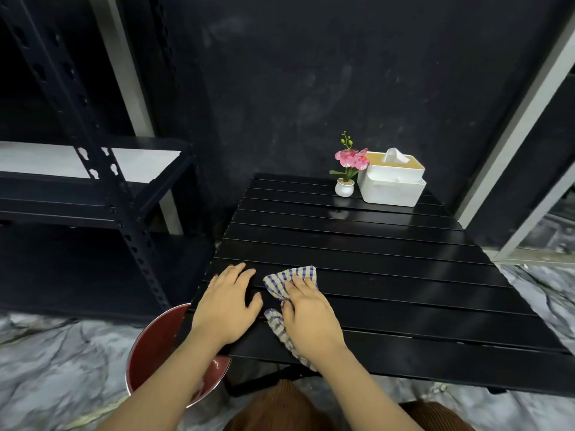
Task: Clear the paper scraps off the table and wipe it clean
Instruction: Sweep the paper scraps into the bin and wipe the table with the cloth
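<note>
A black slatted table (373,253) fills the middle of the head view. My right hand (309,312) presses flat on a blue-and-white checked cloth (291,279) near the table's front left corner. The cloth sticks out ahead of my fingers and trails back under my wrist. My left hand (227,303) lies flat on the table just left of the cloth, fingers spread, holding nothing. No paper scraps show on the tabletop.
A white tissue box (392,180) and a small potted pink flower (347,169) stand at the table's far side. A red bin (155,346) sits on the floor under the front left corner. Dark metal shelving (93,181) stands to the left.
</note>
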